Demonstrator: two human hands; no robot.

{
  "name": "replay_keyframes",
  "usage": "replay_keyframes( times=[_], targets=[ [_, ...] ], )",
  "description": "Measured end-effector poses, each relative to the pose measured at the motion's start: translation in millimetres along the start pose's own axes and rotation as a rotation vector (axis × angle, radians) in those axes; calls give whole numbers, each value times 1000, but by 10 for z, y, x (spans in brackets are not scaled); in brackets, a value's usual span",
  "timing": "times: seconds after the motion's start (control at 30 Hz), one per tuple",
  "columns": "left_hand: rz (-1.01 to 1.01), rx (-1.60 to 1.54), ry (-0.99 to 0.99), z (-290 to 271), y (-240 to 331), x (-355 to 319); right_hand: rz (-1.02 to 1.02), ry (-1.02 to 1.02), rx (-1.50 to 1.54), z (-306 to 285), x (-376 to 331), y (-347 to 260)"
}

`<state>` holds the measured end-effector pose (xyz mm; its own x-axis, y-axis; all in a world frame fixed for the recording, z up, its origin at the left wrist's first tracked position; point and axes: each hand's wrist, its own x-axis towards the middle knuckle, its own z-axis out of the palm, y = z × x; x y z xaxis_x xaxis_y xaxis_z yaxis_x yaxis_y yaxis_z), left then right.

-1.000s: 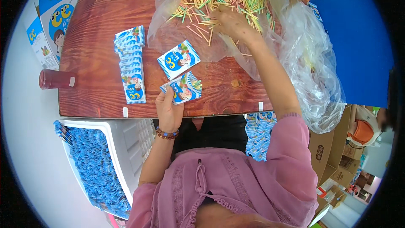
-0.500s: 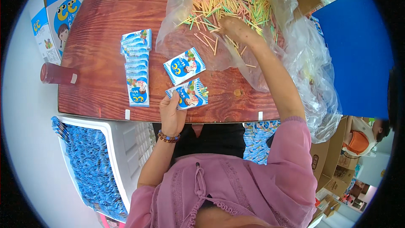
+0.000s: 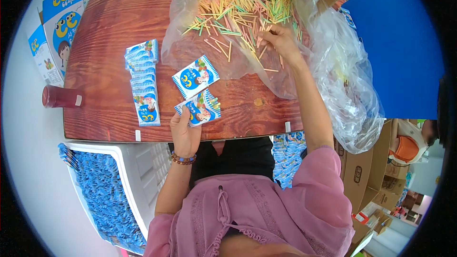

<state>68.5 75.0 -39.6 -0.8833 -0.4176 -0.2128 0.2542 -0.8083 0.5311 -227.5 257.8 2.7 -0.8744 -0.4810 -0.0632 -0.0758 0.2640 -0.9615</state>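
Note:
My left hand (image 3: 184, 133) pinches a blue and white sachet (image 3: 202, 108) near the table's front edge. Pale stick ends show at the sachet's right end. A second sachet (image 3: 195, 77) lies flat just beyond it. Over the clear plastic bag (image 3: 183, 43), my right hand (image 3: 282, 43) has thumb and fingers closed on a few thin pastel sticks (image 3: 264, 30). Behind and left of that hand spreads a heap of pink, yellow and green sticks (image 3: 238, 7). Several loose ones lie on the near part of the plastic.
An overlapping row of sachets (image 3: 144, 85) lies left on the wooden table (image 3: 114, 14). A reddish-brown jar (image 3: 62, 96) is at the left edge, near printed boxes (image 3: 64, 28). Below stands a white crate (image 3: 119, 154) full of sachets. At right are a blue panel (image 3: 395, 47) and cartons (image 3: 354, 173).
My right hand has drawn back from the heap, and sticks now show between its fingers. My left hand still holds the sachet. The whole view has shifted slightly.

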Motion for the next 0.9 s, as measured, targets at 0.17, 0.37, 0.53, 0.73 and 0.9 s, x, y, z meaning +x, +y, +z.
replay_keyframes(
  times=[0.17, 0.37, 0.53, 0.73, 0.9],
  targets=[
    [3, 54, 8, -4, -21, 28, 35, 82, -321, 29, -187, 192],
    [18, 52, 28, 166, 5, 53, -19, 176, -55, 95, -298, 119],
    [14, -9, -84, 401, -29, 325, -92, 232, 244, 179, -472, -193],
    [25, -80, -101, 410, -74, 482, -171, -97, 564, 686, -939, -828],
    [32, -46, -63, 440, -106, 491, -175, -187, 376, 810, -952, -909]
  ],
)
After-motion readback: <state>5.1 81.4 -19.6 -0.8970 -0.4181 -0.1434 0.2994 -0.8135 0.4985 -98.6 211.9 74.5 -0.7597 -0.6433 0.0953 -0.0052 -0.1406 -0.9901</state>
